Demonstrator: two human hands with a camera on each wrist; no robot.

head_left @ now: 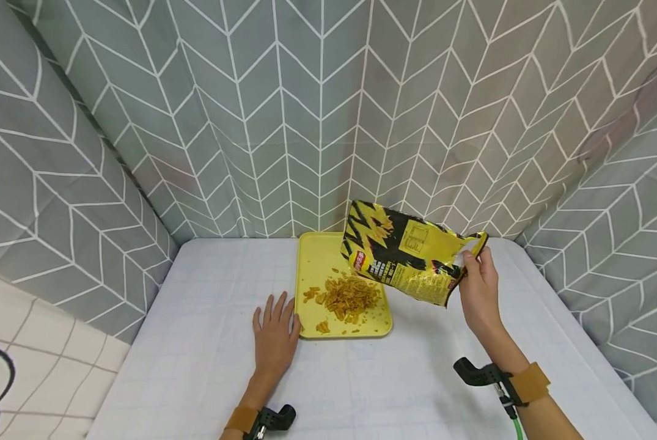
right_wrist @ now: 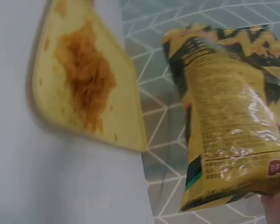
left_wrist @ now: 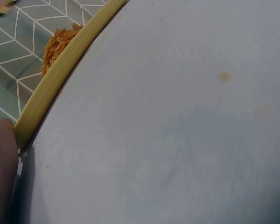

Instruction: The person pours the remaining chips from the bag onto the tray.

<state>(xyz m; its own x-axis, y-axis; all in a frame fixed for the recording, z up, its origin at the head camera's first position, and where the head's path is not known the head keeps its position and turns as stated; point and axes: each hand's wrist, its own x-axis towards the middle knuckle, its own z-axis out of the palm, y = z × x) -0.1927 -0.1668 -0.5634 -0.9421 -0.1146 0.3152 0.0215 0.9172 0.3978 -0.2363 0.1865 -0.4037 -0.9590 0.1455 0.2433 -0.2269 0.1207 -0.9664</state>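
Observation:
My right hand (head_left: 480,293) grips a yellow and black snack bag (head_left: 400,253) by its right end, thumb on the near face. The bag hangs tilted above the right side of a yellow tray (head_left: 317,247). Its printed back fills much of the right wrist view, with just a bit of the hand at the edge. Broken golden chips (head_left: 350,297) lie heaped on the tray, with crumbs scattered around. Flat beside the tray's left edge, my left hand (head_left: 275,336) has its fingers spread and touches the rim, as the left wrist view (left_wrist: 2,168) also shows at its margin.
A white cloth (head_left: 212,293) covers the table under the tray. Grey curtains (head_left: 284,122) with white chevron lines stand behind and at both sides. Each wrist wears a camera on a tan band (head_left: 530,382), and a green cable runs from the right one.

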